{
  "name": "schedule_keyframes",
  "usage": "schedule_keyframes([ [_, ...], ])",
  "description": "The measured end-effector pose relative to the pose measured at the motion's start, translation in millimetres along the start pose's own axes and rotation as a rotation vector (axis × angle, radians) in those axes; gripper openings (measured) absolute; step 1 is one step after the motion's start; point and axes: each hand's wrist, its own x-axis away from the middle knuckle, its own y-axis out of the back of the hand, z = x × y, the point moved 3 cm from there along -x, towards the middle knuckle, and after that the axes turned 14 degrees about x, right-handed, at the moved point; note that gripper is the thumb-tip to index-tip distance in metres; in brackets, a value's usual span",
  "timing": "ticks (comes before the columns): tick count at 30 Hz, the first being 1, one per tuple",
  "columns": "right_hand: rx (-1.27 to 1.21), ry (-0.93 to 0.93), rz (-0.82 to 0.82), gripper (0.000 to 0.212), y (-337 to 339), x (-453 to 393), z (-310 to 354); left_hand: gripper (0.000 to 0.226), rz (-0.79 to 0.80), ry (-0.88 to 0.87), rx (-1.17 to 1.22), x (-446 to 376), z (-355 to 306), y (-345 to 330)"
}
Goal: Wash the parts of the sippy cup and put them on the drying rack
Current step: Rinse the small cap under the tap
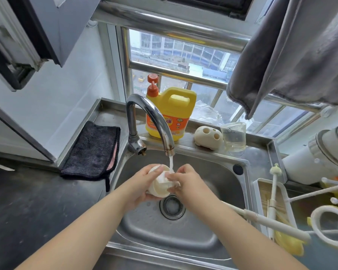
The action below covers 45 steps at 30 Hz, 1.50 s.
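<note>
Over the steel sink (203, 172), under running water from the tap (156, 121), my left hand (142, 184) grips a cream sippy-cup part (160, 185) round its side. My right hand (185, 182) pinches the part's right edge with curled fingers; what lies between them is hidden. A clear cup body (234, 136) stands on the ledge behind the sink, next to a cream lid piece with holes (208, 136). The white drying rack (332, 195) with pegs is at the right edge, with a thin white brush (274, 184) standing in its tray.
A yellow detergent jug (172, 112) stands behind the tap. A dark cloth (92, 151) lies on the counter left of the sink. A long-handled brush (265, 219) lies across the sink's right rim. A grey towel (289, 55) hangs overhead at the right.
</note>
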Motion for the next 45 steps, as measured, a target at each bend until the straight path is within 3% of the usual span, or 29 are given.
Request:
schedule_keyframes([
  [3, 0.120, 0.118, 0.052, 0.020, -8, 6, 9, 0.028, 0.029, -0.061, 0.006, -1, -3, -2],
  [5, 0.301, 0.246, 0.129, 0.044, -12, 10, 11, 0.024, 0.030, -0.089, -0.031, 0, -5, -3],
  [7, 0.390, 0.357, 0.177, 0.047, -12, 19, 13, 0.024, 0.011, -0.103, -0.087, -1, -6, -1],
  [11, 0.307, 0.239, 0.049, 0.026, -1, 17, 11, 0.033, 0.002, -0.060, -0.142, -3, -4, -2],
  [15, 0.578, 0.075, 0.097, 0.038, 5, 6, 13, 0.032, -0.027, -0.061, -0.180, -2, -2, -15],
  [16, 0.532, 0.060, 0.104, 0.039, -2, 3, 10, 0.029, -0.050, -0.074, -0.171, -3, -1, -18],
  [18, 0.013, -0.142, 0.173, 0.035, -14, 1, 12, 0.030, -0.100, -0.098, -0.165, -6, -1, -21],
  [19, -0.253, -0.179, 0.138, 0.029, -17, 2, 14, 0.034, -0.126, -0.105, -0.184, -9, -1, -20],
  [20, -0.366, -0.150, 0.059, 0.022, -15, 2, 15, 0.039, -0.149, -0.112, -0.206, -10, -2, -19],
  [22, -0.333, -0.116, 0.099, 0.019, -14, 8, 8, 0.043, -0.168, -0.106, -0.245, -11, -2, -17],
  [23, -0.206, -0.016, 0.084, 0.025, -11, 7, 5, 0.042, -0.163, -0.093, -0.263, -11, -2, -17],
  [24, -0.158, -0.037, 0.123, 0.034, -9, 7, 6, 0.041, -0.152, -0.081, -0.283, -12, -2, -16],
  [27, 0.422, 0.154, 0.077, 0.053, 4, 0, 8, 0.030, -0.150, -0.074, -0.443, -12, -14, -18],
  [29, 0.582, 0.200, 0.020, 0.058, 10, -1, 18, 0.030, -0.159, -0.076, -0.626, -14, -25, -21],
  [33, 0.354, 0.212, 0.074, 0.028, -11, -2, 5, 0.036, -0.178, -0.147, -0.804, -14, -30, -16],
  [36, 0.235, 0.173, 0.007, 0.025, -17, -1, 0, 0.024, -0.281, -0.229, -0.730, -15, -17, -12],
  [38, 0.133, 0.090, 0.021, 0.024, -18, -1, -1, 0.021, -0.249, -0.189, -0.564, -16, -6, -17],
  [41, 0.071, 0.050, 0.064, 0.020, -18, 2, -1, 0.035, -0.162, -0.107, -0.387, -16, -3, -17],
  [43, 0.045, 0.061, 0.073, 0.013, -13, 5, -4, 0.044, -0.098, -0.106, -0.436, -14, -8, -11],
  [45, 0.172, 0.158, 0.067, 0.014, -3, 6, -2, 0.052, -0.069, -0.107, -0.535, -11, -13, -8],
])
